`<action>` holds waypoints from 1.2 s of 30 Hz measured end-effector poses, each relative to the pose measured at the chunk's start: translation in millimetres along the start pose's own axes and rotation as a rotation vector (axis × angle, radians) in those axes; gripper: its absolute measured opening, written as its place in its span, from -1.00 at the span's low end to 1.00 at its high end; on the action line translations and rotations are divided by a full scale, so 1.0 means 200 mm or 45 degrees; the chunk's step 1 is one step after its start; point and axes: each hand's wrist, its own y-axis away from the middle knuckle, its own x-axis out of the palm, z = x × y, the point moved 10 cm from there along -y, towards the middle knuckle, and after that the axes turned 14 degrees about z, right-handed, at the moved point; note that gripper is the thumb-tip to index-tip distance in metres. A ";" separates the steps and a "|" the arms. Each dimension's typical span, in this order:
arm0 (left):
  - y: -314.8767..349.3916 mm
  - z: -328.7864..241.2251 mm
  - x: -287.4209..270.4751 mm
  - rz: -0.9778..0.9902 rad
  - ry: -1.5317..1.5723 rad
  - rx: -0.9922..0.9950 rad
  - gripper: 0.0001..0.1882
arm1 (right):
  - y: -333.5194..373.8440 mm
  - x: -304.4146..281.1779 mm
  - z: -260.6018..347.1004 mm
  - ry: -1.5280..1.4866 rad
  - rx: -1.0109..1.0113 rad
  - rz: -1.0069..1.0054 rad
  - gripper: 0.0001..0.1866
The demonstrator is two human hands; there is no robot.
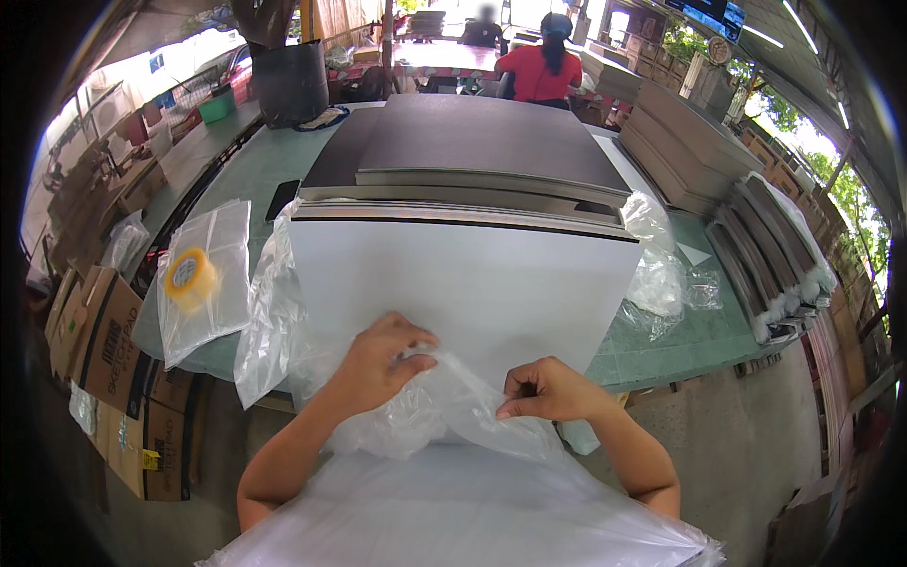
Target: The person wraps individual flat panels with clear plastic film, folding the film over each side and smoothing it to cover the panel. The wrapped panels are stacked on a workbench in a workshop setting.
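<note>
My left hand (389, 361) pinches the gathered edge of a clear plastic bag (444, 402) in front of me. Farther right, my right hand (546, 389) also has its fingers closed on that bag's edge. The crumpled film stretches between both hands. Just beyond them, a large white board (453, 283) slopes toward me at the front of a stack of dark grey boards (472, 142). Below my hands, a broad whitish sheet of plastic (453, 510) spreads across the lower edge of the view.
On the green table (652, 354), a roll of yellowish tape (191, 274) lies on flat plastic bags (222, 317) at left. Wrapped boards (765, 255) lean at right, near a tall board stack (685, 146). Cardboard boxes (113, 350) stand lower left. A person in red (541, 71) sits beyond.
</note>
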 end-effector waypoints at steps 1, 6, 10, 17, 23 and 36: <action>0.01 -0.02 -0.04 -0.088 -0.143 0.041 -0.89 | 0.00 -0.01 -0.04 -0.082 0.038 -0.023 -0.78; 0.09 -0.08 -0.06 0.081 -0.015 -0.087 -0.83 | 0.02 -0.02 -0.06 -0.766 -0.298 -0.077 -0.83; 0.05 -0.22 0.27 0.339 0.154 0.089 -0.82 | -0.08 0.07 0.03 -1.144 -0.376 -0.155 -0.85; 0.06 -0.03 0.30 0.451 0.203 -0.283 -0.60 | 0.06 -0.16 -0.09 -1.239 -0.423 -0.506 -0.81; 0.03 -0.08 0.29 0.420 0.137 -0.115 -0.68 | -0.02 0.01 0.01 -0.720 -0.227 -0.160 -0.80; 0.33 0.26 -0.29 -0.256 -0.088 -0.303 -0.88 | 0.19 -0.12 0.09 -1.780 -1.118 -0.084 -0.76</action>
